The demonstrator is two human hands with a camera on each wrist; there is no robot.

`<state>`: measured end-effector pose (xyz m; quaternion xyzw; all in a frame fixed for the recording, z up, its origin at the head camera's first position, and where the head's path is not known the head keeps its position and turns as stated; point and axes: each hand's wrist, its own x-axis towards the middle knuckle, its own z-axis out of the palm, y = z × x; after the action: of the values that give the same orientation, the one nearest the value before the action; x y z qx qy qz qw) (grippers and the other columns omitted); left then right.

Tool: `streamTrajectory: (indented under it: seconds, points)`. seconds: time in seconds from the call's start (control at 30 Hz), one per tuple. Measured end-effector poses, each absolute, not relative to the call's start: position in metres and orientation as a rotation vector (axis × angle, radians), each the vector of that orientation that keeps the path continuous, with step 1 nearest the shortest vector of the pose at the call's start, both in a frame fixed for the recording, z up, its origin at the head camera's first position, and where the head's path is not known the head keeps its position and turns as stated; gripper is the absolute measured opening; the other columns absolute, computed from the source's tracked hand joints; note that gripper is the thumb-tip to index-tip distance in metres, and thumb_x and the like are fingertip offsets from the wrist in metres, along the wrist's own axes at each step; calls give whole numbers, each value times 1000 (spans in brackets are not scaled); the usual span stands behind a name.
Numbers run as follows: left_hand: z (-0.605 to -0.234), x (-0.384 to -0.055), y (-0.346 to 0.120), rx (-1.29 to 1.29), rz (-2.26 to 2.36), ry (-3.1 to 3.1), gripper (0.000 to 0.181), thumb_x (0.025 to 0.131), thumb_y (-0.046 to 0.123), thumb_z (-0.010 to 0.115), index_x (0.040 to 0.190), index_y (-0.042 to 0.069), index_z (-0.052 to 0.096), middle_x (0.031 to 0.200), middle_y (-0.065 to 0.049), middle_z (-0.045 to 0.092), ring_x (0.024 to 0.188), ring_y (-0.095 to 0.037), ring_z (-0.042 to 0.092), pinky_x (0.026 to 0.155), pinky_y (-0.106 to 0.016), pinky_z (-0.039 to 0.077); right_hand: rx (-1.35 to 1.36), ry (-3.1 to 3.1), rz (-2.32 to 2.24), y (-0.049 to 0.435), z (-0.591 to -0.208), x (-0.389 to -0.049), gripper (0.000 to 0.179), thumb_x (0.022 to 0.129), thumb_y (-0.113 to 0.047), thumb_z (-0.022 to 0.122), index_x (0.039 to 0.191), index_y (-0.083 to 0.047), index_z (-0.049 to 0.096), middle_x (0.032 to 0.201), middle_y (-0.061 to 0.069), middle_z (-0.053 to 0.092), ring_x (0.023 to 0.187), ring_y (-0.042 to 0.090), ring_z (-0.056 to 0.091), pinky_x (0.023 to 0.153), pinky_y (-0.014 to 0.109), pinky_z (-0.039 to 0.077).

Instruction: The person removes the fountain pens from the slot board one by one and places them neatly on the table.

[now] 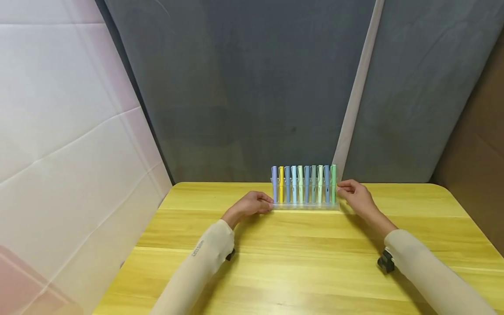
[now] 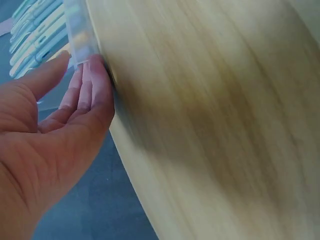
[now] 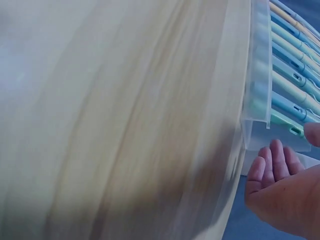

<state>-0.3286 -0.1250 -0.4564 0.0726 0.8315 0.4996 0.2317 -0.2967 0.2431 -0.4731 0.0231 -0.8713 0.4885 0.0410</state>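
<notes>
A clear plastic pen stand [image 1: 306, 206] is at the far side of the table, holding a row of several upright capped pens in purple, yellow, blue and green. My left hand [image 1: 252, 203] is at its left end, fingertips touching the lower corner and thumb beside it. In the left wrist view, these fingers [image 2: 97, 82] meet the transparent end of the stand. At the other end is my right hand [image 1: 357, 197], fingers extended close by the last green pen [image 1: 334, 183]. The right wrist view shows its fingertips [image 3: 276, 155] right at the stand's end, with the thumb apart.
The yellow wooden table [image 1: 283, 267] has a rounded far edge just behind the stand. A grey cloth wall [image 1: 252, 87] rises behind it, with a pale strip [image 1: 356, 96] running down. White sheeting [image 1: 67, 109] hangs at left; a brown panel [image 1: 476, 144] stands at right.
</notes>
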Motion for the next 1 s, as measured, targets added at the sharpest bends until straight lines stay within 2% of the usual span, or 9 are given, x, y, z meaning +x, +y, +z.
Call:
streamTrajectory:
  seconds: [0.1,0.27,0.5,0.7,0.83,1.0]
  points:
    - [-458,-329,-122,188,1360,2331,18,100,11,71,115,1,72,98,-6,68,80,-16,57,71,-25,48,51,-2667,1530,240,-474,-298,49,109,-36,59,140,2,58,132,25,64,118,34,62,87,22,50]
    - [-457,-329,-116,185,1337,2398,12,100,9,70,108,1,72,90,-5,68,77,-15,58,68,-25,48,17,-2672,1559,236,-475,-301,51,106,-41,64,136,1,58,128,21,64,117,33,61,89,29,50]
    - [-454,-326,-115,161,1331,2429,11,99,8,71,107,1,73,88,-4,67,75,-15,57,68,-25,49,10,-2645,1524,230,-478,-304,39,104,-31,69,125,1,62,116,18,68,102,24,62,78,23,52]
    - [-458,-325,-114,163,1337,2423,10,99,8,71,106,1,73,88,-5,68,75,-14,57,68,-25,49,-35,-2543,1527,230,-475,-298,37,102,-31,71,123,-1,64,116,14,67,95,10,60,77,16,51]
    - [-459,-325,-115,156,1328,2420,10,99,9,71,106,2,73,87,-4,68,74,-15,57,67,-25,48,-43,-2475,1538,233,-468,-297,36,102,-29,72,122,-1,67,109,7,70,89,1,59,76,14,52]
    - [-457,-327,-115,183,1339,2419,10,99,9,71,106,2,72,87,-6,69,74,-16,57,66,-25,47,-32,-2467,1526,242,-458,-293,35,102,-26,72,122,2,68,104,3,70,84,-3,59,73,14,54]
